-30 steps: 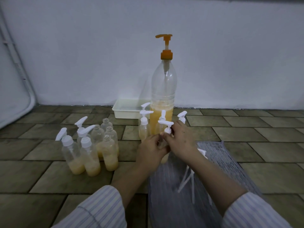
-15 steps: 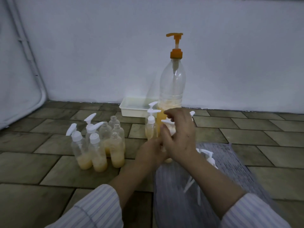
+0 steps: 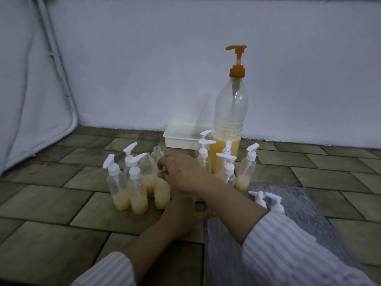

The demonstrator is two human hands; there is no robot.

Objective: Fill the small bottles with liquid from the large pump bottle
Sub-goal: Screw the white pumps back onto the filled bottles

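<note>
Reaching for the next bottle
The right hand (image 3: 183, 172) has crossed left, fingers curled at an uncapped small bottle (image 3: 161, 191); left hand's (image 3: 185, 211) grip is hidden.

My right hand (image 3: 181, 174) reaches across to an uncapped small clear plastic bottle (image 3: 161, 191) in the left cluster on the tiled floor (image 3: 51, 203). My left hand (image 3: 185, 211) rests below it. The tall clear pump bottle with orange liquid (image 3: 228, 129) stands behind.
</note>
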